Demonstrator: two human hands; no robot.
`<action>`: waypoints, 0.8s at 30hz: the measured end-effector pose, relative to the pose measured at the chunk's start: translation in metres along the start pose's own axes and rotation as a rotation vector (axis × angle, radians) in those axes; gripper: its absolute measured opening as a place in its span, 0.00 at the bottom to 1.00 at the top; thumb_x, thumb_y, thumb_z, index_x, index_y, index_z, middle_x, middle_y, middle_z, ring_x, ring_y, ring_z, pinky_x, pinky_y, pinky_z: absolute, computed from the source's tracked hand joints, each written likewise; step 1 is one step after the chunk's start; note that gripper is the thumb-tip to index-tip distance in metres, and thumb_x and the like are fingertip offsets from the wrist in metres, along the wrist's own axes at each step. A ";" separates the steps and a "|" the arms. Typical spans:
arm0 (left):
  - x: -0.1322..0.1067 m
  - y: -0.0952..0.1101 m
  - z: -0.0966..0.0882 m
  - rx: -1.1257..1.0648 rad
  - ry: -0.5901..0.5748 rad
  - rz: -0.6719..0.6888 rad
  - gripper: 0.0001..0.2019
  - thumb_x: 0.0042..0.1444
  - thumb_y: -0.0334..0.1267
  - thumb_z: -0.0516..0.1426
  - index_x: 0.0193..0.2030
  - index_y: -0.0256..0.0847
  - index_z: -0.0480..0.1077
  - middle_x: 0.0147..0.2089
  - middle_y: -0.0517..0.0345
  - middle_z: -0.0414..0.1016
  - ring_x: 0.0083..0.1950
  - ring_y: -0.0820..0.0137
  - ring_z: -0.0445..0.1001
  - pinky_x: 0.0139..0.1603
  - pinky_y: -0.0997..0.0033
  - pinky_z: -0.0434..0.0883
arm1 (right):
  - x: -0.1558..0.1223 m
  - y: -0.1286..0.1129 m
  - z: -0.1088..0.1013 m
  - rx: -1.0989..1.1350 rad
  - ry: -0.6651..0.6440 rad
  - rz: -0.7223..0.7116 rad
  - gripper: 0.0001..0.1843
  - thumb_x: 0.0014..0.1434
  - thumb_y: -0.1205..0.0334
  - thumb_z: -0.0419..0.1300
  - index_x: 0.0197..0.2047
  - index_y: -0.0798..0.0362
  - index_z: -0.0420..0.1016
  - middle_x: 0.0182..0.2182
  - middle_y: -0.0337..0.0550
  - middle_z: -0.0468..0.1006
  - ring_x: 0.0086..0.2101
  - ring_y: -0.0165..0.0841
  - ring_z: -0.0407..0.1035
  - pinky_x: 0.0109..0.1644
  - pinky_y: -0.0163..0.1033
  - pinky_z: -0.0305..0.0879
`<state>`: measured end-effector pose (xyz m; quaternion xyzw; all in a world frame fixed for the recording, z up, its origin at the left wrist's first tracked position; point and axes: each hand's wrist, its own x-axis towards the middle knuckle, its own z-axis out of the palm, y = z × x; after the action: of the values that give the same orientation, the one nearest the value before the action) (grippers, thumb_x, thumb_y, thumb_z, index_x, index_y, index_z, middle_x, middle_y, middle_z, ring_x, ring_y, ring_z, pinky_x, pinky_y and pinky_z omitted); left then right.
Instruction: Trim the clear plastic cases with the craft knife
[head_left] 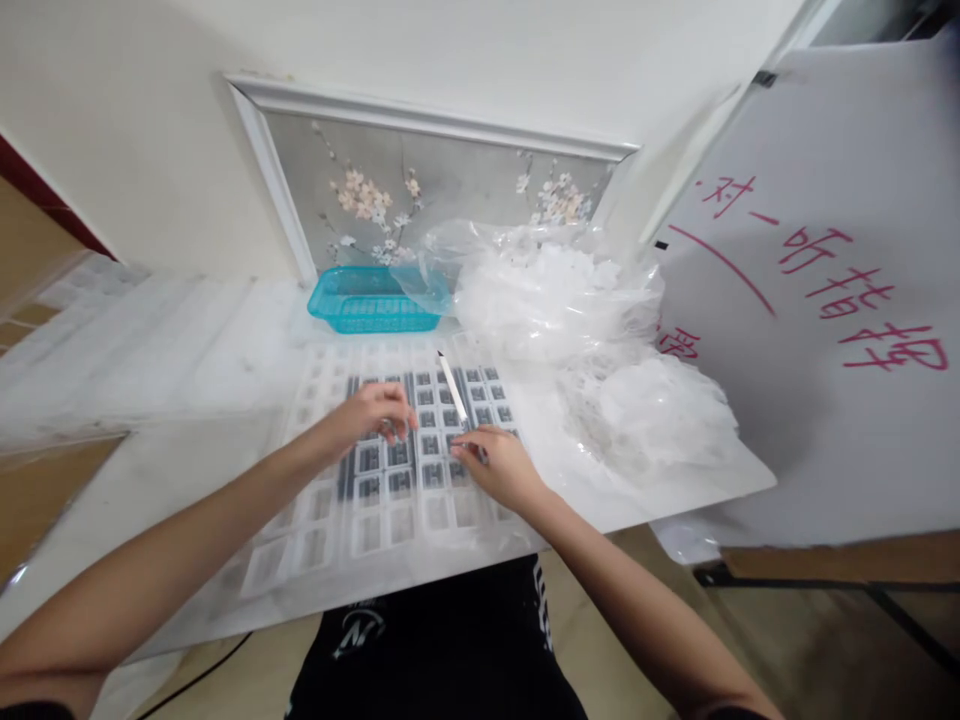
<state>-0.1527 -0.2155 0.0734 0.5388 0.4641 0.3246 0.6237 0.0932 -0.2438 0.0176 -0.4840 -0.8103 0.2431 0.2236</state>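
Observation:
My left hand (380, 410) is over the middle of a clear plastic tray (373, 533), its fingers loosely bent and slightly apart, with nothing visible in them. The tray has rows of square pockets, and several middle ones hold small dark pieces (400, 453). To the right, my right hand (501, 465) is low over the filled pockets, thumb and fingers pinched together; what they hold is too small to make out. Just beyond its fingertips a slim white pen-like tool (452, 388) with a dark tip lies slanted across the tray.
Behind the tray stands a turquoise plastic basket (384, 318). Clear bags of white, filmy pieces (555, 300) are heaped at the back right, with a loose pile (667, 410) nearer. Stacked clear trays (150, 345) cover the left side. A whiteboard (825, 430) with red writing stands right.

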 end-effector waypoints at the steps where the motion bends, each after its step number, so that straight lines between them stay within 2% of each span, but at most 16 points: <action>1: 0.001 -0.003 0.008 0.124 -0.034 -0.028 0.09 0.49 0.38 0.59 0.29 0.38 0.62 0.31 0.54 0.76 0.26 0.70 0.72 0.25 0.73 0.66 | 0.007 -0.002 -0.002 0.000 -0.091 0.048 0.13 0.61 0.52 0.58 0.41 0.48 0.80 0.30 0.44 0.76 0.31 0.35 0.68 0.38 0.40 0.62; 3: 0.002 -0.011 0.023 0.317 -0.083 -0.058 0.09 0.51 0.40 0.58 0.34 0.40 0.62 0.29 0.57 0.76 0.22 0.72 0.69 0.21 0.75 0.62 | 0.021 -0.006 -0.005 -0.005 -0.229 0.121 0.11 0.58 0.52 0.62 0.34 0.49 0.81 0.26 0.41 0.76 0.27 0.32 0.66 0.32 0.37 0.56; 5: 0.003 -0.019 0.033 0.448 -0.107 -0.055 0.09 0.54 0.40 0.55 0.39 0.42 0.61 0.31 0.58 0.77 0.20 0.73 0.69 0.21 0.75 0.61 | 0.034 -0.007 -0.006 -0.002 -0.306 0.144 0.10 0.55 0.54 0.63 0.29 0.51 0.79 0.25 0.40 0.75 0.26 0.31 0.66 0.30 0.35 0.53; 8: 0.004 -0.031 0.039 0.608 -0.094 -0.032 0.10 0.58 0.40 0.50 0.45 0.44 0.58 0.31 0.59 0.76 0.19 0.72 0.66 0.22 0.74 0.58 | 0.046 -0.006 -0.005 0.029 -0.416 0.164 0.09 0.54 0.57 0.63 0.29 0.53 0.78 0.24 0.40 0.75 0.27 0.31 0.66 0.29 0.34 0.52; 13: 0.001 -0.050 0.046 0.907 0.003 0.059 0.07 0.59 0.37 0.49 0.44 0.41 0.61 0.28 0.55 0.71 0.29 0.64 0.70 0.32 0.69 0.58 | 0.053 -0.003 -0.003 0.125 -0.550 0.181 0.09 0.54 0.63 0.58 0.23 0.54 0.72 0.21 0.38 0.69 0.25 0.29 0.60 0.29 0.35 0.50; 15: -0.001 -0.054 0.051 0.966 0.025 0.048 0.07 0.59 0.36 0.50 0.43 0.40 0.62 0.28 0.54 0.70 0.31 0.62 0.70 0.33 0.68 0.56 | 0.053 0.000 -0.007 0.299 -0.606 0.214 0.10 0.53 0.65 0.57 0.20 0.54 0.67 0.19 0.36 0.63 0.23 0.27 0.56 0.29 0.35 0.49; 18: -0.001 -0.054 0.054 0.982 0.024 0.033 0.08 0.62 0.41 0.48 0.41 0.41 0.64 0.29 0.53 0.71 0.32 0.62 0.70 0.34 0.67 0.55 | 0.048 0.013 -0.020 0.769 -0.667 0.300 0.14 0.52 0.63 0.58 0.19 0.53 0.60 0.17 0.32 0.54 0.22 0.25 0.47 0.28 0.35 0.45; 21: 0.001 -0.048 0.052 0.936 -0.015 0.011 0.11 0.63 0.45 0.48 0.38 0.42 0.65 0.31 0.54 0.73 0.32 0.63 0.70 0.33 0.68 0.54 | 0.042 0.031 -0.035 1.199 -0.627 0.381 0.17 0.53 0.58 0.59 0.21 0.51 0.56 0.18 0.31 0.48 0.21 0.26 0.43 0.28 0.35 0.46; 24: 0.006 -0.044 0.046 0.847 -0.071 -0.012 0.11 0.60 0.45 0.51 0.35 0.41 0.68 0.31 0.55 0.73 0.33 0.65 0.70 0.33 0.70 0.55 | 0.037 0.043 -0.042 1.408 -0.518 0.453 0.18 0.54 0.55 0.56 0.22 0.49 0.51 0.18 0.30 0.42 0.21 0.28 0.42 0.29 0.37 0.51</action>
<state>-0.1119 -0.2363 0.0290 0.7555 0.5378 0.0828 0.3648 0.1320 -0.1855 0.0289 -0.3096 -0.3732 0.8447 0.2266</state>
